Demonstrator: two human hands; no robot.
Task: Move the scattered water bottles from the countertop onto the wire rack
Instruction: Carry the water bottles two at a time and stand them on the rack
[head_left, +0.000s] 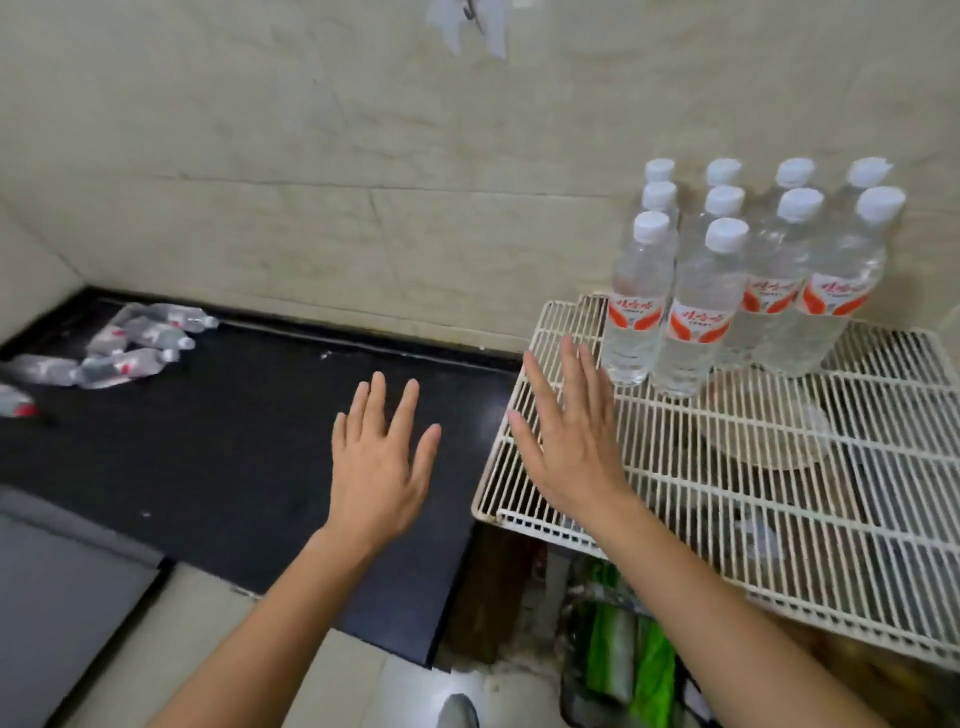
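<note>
Several clear water bottles (136, 343) with red-and-white labels lie scattered on their sides at the far left of the black countertop (249, 441). On the white wire rack (779, 467) at the right, several more bottles (696, 306) stand upright in rows at its back edge. My left hand (382, 467) hovers flat over the countertop, fingers spread, holding nothing. My right hand (569, 441) is spread open over the rack's left front corner, just short of the nearest standing bottle.
A tiled wall (311, 156) runs behind the countertop and rack. A grey panel (62, 597) sits at the lower left. Below the rack, green packaging (634, 665) and clutter show through. A round pale object (769, 441) lies under the rack wires.
</note>
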